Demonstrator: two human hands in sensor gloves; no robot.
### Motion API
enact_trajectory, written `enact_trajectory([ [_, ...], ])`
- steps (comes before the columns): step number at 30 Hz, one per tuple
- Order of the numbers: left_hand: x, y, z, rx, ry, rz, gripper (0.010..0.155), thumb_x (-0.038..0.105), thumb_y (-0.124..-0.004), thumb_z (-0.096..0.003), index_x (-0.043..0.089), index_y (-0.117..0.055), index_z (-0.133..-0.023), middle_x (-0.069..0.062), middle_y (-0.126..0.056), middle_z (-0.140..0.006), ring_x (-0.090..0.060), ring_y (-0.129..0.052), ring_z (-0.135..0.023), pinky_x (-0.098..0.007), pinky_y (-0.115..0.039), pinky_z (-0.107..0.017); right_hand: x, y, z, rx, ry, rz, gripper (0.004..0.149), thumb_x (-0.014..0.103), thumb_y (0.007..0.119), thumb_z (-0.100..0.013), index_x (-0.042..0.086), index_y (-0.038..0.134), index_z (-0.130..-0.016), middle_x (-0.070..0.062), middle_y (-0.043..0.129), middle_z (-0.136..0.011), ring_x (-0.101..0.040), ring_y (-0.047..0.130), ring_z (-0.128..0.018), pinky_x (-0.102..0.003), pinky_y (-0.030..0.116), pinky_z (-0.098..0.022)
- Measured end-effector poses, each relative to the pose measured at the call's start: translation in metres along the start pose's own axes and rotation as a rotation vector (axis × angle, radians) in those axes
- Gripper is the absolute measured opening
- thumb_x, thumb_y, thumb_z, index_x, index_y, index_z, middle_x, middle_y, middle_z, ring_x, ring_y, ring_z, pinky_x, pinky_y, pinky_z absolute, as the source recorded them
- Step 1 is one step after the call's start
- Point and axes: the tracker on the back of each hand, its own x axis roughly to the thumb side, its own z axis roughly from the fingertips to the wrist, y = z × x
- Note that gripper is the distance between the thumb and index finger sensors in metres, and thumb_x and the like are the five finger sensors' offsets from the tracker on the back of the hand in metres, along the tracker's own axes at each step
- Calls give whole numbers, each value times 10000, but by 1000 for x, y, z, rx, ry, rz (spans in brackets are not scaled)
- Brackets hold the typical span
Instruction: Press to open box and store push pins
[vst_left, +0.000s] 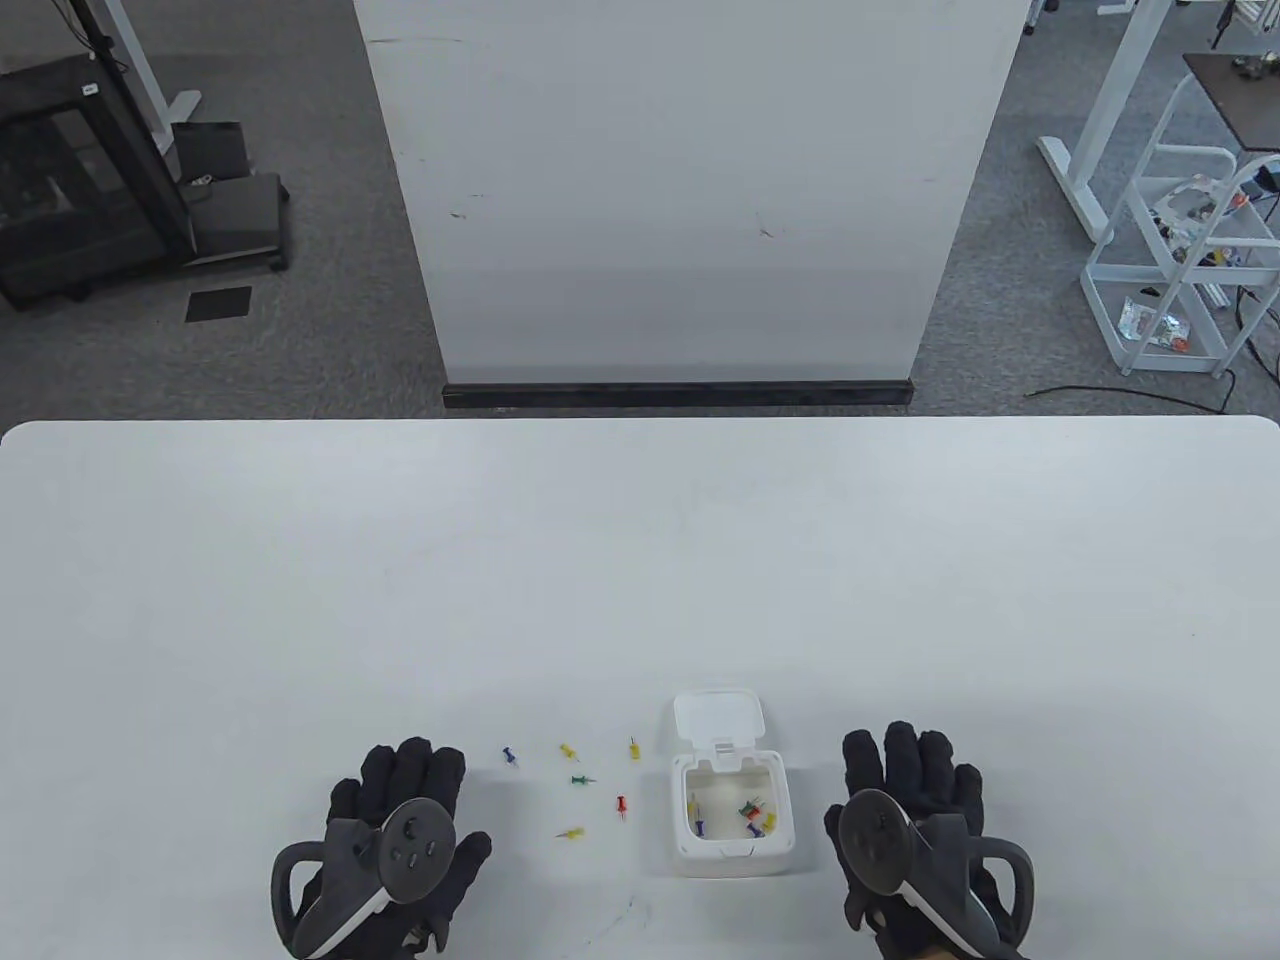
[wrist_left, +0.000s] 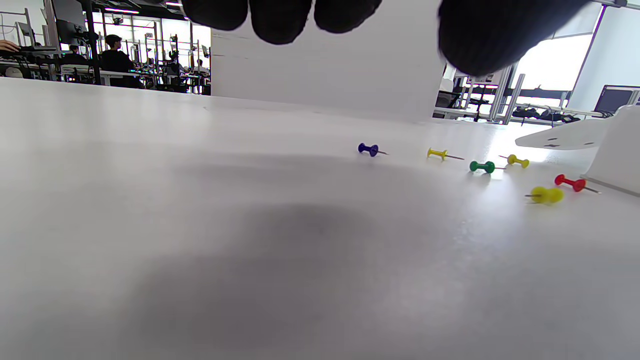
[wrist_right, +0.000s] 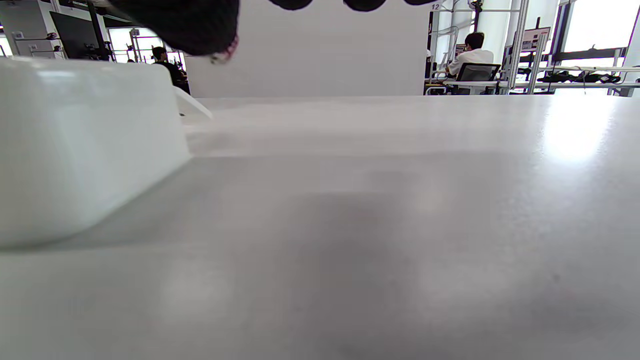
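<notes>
Six pins loose on the surface (vst_left: 640, 560), a handful already in the box. So the task is partway, roughly half by my count.

Left to right from where I stand:

Left hand (vst_left: 395, 850) lies flat on the surface, palm down, fingers straight. Grip released, holding nothing. It sits just left of the loose pins, not touching any.

Loose pins, all lying on their sides between the left hand and the box: blue pin (vst_left: 510, 756) nearest the left hand, then a yellow pin (vst_left: 569, 750), green pin (vst_left: 580, 779), a second yellow pin (vst_left: 572, 832) closer to the person, red pin (vst_left: 622, 806), and a third yellow pin (vst_left: 634, 748) nearest the box. Well spread, none touching another. Left wrist view confirms the same six.

White box (vst_left: 732, 815) stands open, lid (vst_left: 718, 716) flipped back on the far side. Press-to-open step looks done. Inside I make out blue, green, red, orange and yellow pins; exact count is too small to tell.

Right hand (vst_left: 915, 835) lies flat just right of the box, apart from it. Grip released, nothing in it.

Left to do, as I judge it: pick up the six loose pins and drop them in. Whether the lid needs shutting after, the task line does not say.
</notes>
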Motion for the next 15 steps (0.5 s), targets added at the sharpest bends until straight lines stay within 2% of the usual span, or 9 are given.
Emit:
enact_trajectory([
  [3, 0, -2, -1, -4, 7, -9, 797, 597, -686, -461, 270, -332, -1096, -101, -337, -1197, -441, -342, -1102, -646, -340, -783, -5, 8, 3, -19, 7, 28, 724, 530, 715, -482, 312, 342, -1062, -72, 330, -1161, -435, 340, -1070, -644, 381, -767],
  [11, 6, 2, -9, -12, 9, -21, 748, 531, -725, -478, 280, -377, -1090, -98, -377, -1191, -436, -368, -1100, -640, -355, -784, -2, 3, 8, -28, -12, 7, 719, 536, 709, -486, 320, 343, -1066, -69, 318, -1166, -434, 326, -1076, -653, 375, -766],
  [13, 16, 7, -11, -4, -23, -13, 688, 486, -757, -478, 283, -479, -1074, -103, -498, -1166, -434, -482, -1078, -631, -401, -781, -2, 3, 9, -31, -18, -3, 716, 535, 710, -486, 318, 348, -1065, -70, 319, -1166, -434, 330, -1075, -653, 379, -765],
  [15, 30, 9, -12, 2, -65, -26, 607, 451, -785, -474, 272, -614, -1028, -89, -697, -1080, -416, -665, -1003, -616, -478, -770, -2, 2, 10, -33, -19, -8, 718, 536, 709, -485, 318, 347, -1065, -67, 317, -1166, -434, 330, -1075, -656, 381, -763],
])
